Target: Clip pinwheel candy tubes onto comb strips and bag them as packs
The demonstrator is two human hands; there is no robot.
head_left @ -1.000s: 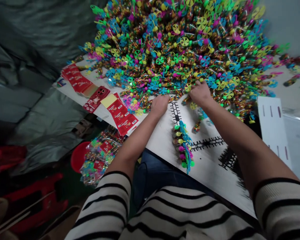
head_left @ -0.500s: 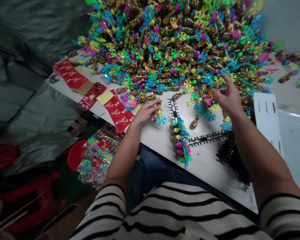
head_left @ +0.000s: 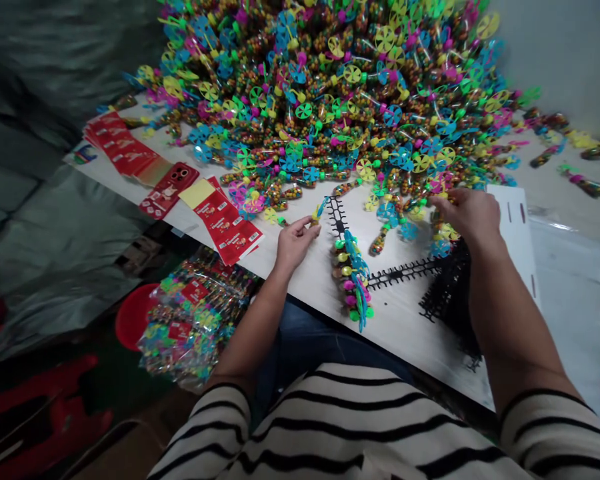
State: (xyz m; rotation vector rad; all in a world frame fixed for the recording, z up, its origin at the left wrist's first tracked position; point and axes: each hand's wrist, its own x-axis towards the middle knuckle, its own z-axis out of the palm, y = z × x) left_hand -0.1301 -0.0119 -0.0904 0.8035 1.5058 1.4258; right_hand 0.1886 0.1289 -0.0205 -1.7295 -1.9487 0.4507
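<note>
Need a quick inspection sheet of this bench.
surface: white tabletop, long edge toward the person.
job's things: heap of candy-filled pinwheel tubes; loose row of tubes near the edge.
clutter: black plastic comb strips; red printed cards; white slotted card.
grippers: left hand seems to pinch a thin blue-and-yellow pinwheel piece; right hand is at the heap's edge, hold unclear.
cables: nothing seen.
surroundings: bagged packs below the edge; red stools; grey sheeting.
</note>
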